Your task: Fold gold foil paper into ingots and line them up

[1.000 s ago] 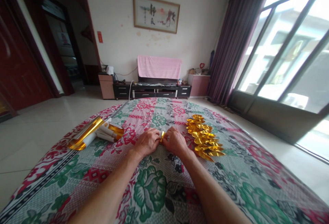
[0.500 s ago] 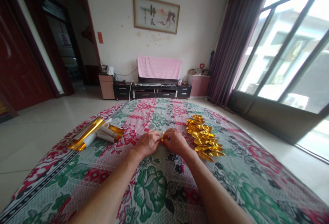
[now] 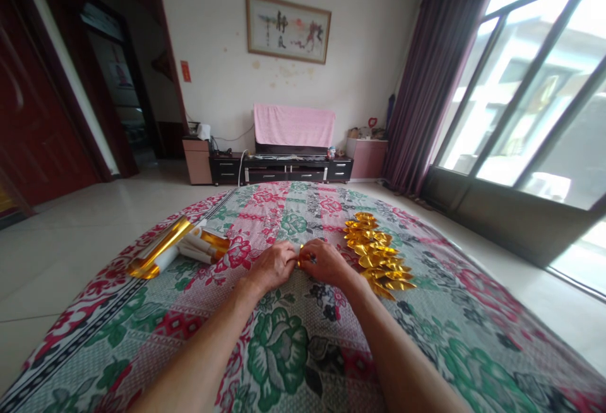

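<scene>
My left hand (image 3: 272,266) and my right hand (image 3: 326,263) meet at the middle of a floral cloth (image 3: 293,343), fingers pinched together on a small piece of gold foil paper (image 3: 302,255). Only a sliver of the foil shows between the fingertips. Just right of my right hand lies a row of folded gold foil pieces (image 3: 376,254). To the left of my left hand sits a heap of rolled gold foil sheets (image 3: 177,247).
The cloth covers a round table whose edge drops to a pale tiled floor. Far off stand a low dark TV cabinet (image 3: 284,167) under a pink cloth, a framed picture, dark red doors on the left, and curtained windows on the right.
Both hands have stayed in place, with small finger movements on the foil; my right-hand fingers have curled in a little tighter over it.
</scene>
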The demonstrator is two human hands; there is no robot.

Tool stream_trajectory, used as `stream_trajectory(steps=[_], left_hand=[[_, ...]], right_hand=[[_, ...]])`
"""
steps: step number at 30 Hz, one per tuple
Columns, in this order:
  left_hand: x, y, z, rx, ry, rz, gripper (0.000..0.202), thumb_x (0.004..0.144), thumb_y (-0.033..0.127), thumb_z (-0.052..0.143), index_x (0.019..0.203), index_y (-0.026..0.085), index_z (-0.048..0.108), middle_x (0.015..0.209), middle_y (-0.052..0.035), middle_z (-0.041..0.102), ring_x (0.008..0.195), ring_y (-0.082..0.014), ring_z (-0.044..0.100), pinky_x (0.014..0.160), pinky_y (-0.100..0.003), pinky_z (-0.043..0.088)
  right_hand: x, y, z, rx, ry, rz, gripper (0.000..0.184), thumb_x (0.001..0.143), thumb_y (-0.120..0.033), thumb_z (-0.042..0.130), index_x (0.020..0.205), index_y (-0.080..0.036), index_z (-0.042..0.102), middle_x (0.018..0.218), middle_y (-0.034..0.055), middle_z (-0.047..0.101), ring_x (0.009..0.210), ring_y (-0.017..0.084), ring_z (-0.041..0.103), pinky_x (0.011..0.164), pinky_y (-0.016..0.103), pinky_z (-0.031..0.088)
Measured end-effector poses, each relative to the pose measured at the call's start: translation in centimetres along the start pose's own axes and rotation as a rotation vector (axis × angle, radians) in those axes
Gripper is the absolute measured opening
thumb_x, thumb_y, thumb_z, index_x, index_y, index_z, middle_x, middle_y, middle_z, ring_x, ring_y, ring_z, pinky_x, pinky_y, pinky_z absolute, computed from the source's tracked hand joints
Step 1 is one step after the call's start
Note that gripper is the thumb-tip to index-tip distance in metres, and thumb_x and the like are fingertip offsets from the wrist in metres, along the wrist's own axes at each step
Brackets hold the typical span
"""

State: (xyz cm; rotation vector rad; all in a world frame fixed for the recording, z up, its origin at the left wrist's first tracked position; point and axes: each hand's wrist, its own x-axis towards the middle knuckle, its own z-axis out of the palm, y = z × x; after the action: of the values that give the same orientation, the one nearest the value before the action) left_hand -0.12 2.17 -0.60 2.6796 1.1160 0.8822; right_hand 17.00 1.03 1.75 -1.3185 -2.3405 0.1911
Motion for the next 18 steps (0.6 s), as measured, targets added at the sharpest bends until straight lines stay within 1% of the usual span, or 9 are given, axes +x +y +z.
stream_trajectory(steps=[7, 10, 12, 16, 18], left_hand=[[0.1, 0.0, 0.1, 0.044, -0.012, 0.018, 0.022, 0.081, 0.012, 0.047, 0.073, 0.017, 0.067, 0.083, -0.0054, 0.063, 0.081, -0.0153, 0.057, 0.074, -0.027, 0.044], [0.2, 0.1, 0.1, 0.055, -0.003, 0.012, 0.023, 0.08, 0.01, 0.046, 0.07, 0.016, 0.066, 0.08, -0.0053, 0.063, 0.079, -0.0152, 0.057, 0.073, -0.027, 0.043], [0.2, 0.3, 0.2, 0.054, 0.013, -0.017, 0.024, 0.081, 0.012, 0.046, 0.067, 0.016, 0.065, 0.078, -0.0049, 0.062, 0.077, -0.0148, 0.057, 0.073, -0.026, 0.043], [0.3, 0.9, 0.4, 0.077, 0.051, -0.109, 0.024, 0.084, 0.021, 0.047, 0.069, 0.017, 0.064, 0.073, -0.0042, 0.061, 0.074, -0.0147, 0.056, 0.069, -0.025, 0.043], [0.2, 1.1, 0.4, 0.086, 0.058, -0.134, 0.021, 0.083, 0.021, 0.048, 0.07, 0.017, 0.064, 0.074, -0.004, 0.06, 0.075, -0.0149, 0.056, 0.069, -0.025, 0.043]], right_hand=[[0.0, 0.0, 0.2, -0.025, 0.001, 0.013, 0.011, 0.076, -0.024, 0.055, 0.074, -0.018, 0.064, 0.08, 0.0029, 0.062, 0.082, 0.014, 0.055, 0.072, 0.021, 0.038], [0.0, 0.2, 0.3, -0.024, -0.001, 0.034, 0.012, 0.076, -0.024, 0.054, 0.074, -0.018, 0.064, 0.082, 0.0033, 0.062, 0.083, 0.014, 0.055, 0.074, 0.021, 0.038], [0.0, 0.2, 0.4, -0.018, -0.008, 0.05, 0.012, 0.076, -0.024, 0.054, 0.075, -0.018, 0.064, 0.085, 0.0037, 0.062, 0.085, 0.014, 0.055, 0.075, 0.022, 0.038], [-0.1, 0.2, 0.3, -0.001, -0.021, 0.08, 0.013, 0.074, -0.024, 0.054, 0.078, -0.019, 0.065, 0.089, 0.0041, 0.062, 0.088, 0.015, 0.055, 0.076, 0.022, 0.038], [-0.1, 0.2, 0.3, 0.006, -0.025, 0.074, 0.013, 0.073, -0.022, 0.054, 0.078, -0.019, 0.065, 0.089, 0.0039, 0.062, 0.088, 0.015, 0.055, 0.077, 0.022, 0.038]])
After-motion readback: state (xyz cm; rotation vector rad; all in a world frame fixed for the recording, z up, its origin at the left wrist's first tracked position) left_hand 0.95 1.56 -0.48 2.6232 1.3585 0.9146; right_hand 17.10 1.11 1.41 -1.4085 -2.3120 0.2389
